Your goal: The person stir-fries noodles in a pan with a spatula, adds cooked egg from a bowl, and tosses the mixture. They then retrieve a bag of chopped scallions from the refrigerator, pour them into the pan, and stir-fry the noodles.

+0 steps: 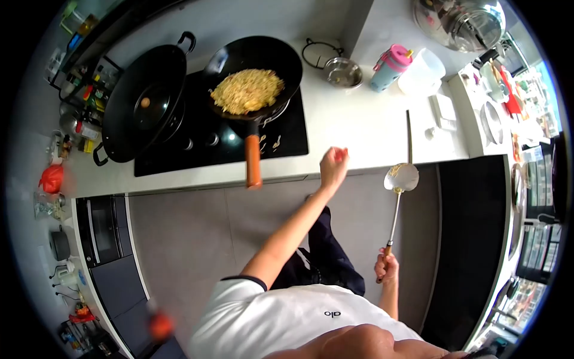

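My right hand (pixel 388 267) is closed around the wooden handle of a wok spatula (pixel 394 216). The spatula's rounded metal head (pixel 402 178) points at the counter edge, with bits of food stuck on it. Over the front of the counter, my left hand (pixel 334 167) has its fingers curled in; what they hold, if anything, is hidden. Further back on the left, a black wok (pixel 280 57) with an orange-brown handle (pixel 253 163) sits on the hob, and fried rice or chopped noodles (pixel 248 91) lie in it.
A larger two-handled black wok (pixel 128 122) stands left on the black hob (pixel 215 157). Behind the counter front are a metal bowl (pixel 343 73), a pink-and-blue bottle (pixel 390 67) and a clear plastic container (pixel 422 72). A long dark stick (pixel 409 134) lies beyond the spatula head.
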Demonstrator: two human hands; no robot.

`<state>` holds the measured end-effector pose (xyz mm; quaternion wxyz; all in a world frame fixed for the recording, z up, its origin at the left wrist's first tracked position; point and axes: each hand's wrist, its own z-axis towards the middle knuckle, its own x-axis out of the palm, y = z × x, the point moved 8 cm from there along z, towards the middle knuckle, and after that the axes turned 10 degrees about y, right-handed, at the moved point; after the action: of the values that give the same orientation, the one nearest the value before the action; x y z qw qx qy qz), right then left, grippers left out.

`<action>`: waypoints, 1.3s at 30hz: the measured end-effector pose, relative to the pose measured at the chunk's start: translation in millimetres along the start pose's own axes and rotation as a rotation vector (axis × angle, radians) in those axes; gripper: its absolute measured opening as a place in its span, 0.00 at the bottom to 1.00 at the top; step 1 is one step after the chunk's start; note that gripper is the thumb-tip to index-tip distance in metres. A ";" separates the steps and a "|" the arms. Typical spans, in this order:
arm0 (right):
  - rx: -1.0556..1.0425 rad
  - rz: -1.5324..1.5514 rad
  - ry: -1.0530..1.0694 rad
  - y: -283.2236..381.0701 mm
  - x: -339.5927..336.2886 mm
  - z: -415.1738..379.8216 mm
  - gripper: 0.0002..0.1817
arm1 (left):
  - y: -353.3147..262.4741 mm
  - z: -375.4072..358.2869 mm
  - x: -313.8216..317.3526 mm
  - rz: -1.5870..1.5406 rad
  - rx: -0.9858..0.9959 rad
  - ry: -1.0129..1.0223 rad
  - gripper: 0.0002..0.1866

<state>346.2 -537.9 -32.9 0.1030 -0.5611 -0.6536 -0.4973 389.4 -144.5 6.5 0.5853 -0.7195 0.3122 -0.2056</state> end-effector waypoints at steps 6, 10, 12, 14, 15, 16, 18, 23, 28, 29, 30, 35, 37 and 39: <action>-0.022 -0.069 0.011 81.6 6.3 32.8 0.20 | -29.7 159.9 54.6 -0.025 -0.183 -0.151 0.20; -0.026 -0.056 0.041 104.6 4.1 54.9 0.20 | -46.8 206.5 63.3 0.158 -0.138 -0.192 0.21; -0.016 -0.045 0.005 138.7 25.9 42.9 0.20 | -73.8 213.4 73.2 0.230 -0.214 -0.168 0.19; -0.008 -0.061 -0.002 142.1 25.3 50.0 0.20 | -75.3 206.3 82.5 0.279 -0.211 -0.123 0.18; -0.012 -0.070 0.018 143.6 26.1 52.5 0.20 | -61.8 206.7 94.1 0.318 -0.200 -0.031 0.18; -0.013 -0.081 0.031 146.7 30.7 61.0 0.20 | -44.7 210.9 103.7 0.356 -0.185 0.062 0.18; 0.001 -0.107 0.026 178.6 64.3 49.0 0.19 | -49.5 199.9 120.4 0.393 -0.221 0.189 0.21; -0.113 -0.714 0.071 242.7 183.3 109.2 0.22 | -20.6 97.7 71.4 -0.202 -0.025 0.158 0.21; -0.574 -1.722 0.351 289.7 340.8 145.1 0.30 | 24.9 -54.8 -78.8 -1.187 -0.466 0.153 0.16; -0.412 -1.771 0.342 290.8 365.6 151.8 0.27 | 34.6 -71.7 -109.4 -1.341 -0.410 0.141 0.19; -0.254 -1.855 0.359 290.9 385.8 159.7 0.25 | 16.7 -85.3 -132.3 -1.467 -0.350 0.194 0.22; -0.149 -2.278 0.410 289.6 438.6 176.0 0.23 | -118.4 -97.2 -164.7 -1.406 -0.246 0.311 0.26; -0.053 -2.299 0.613 274.4 462.8 173.9 0.24 | -110.1 -84.0 -166.4 -1.494 -0.248 0.415 0.24; 0.003 -2.338 0.782 252.4 466.9 185.2 0.25 | -93.5 -78.9 -162.8 -1.429 -0.340 0.345 0.20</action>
<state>472.6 -132.8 335.8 -0.2144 0.5474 -0.6887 -0.4243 239.5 -77.3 126.7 0.1331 -0.7850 -0.1158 -0.5939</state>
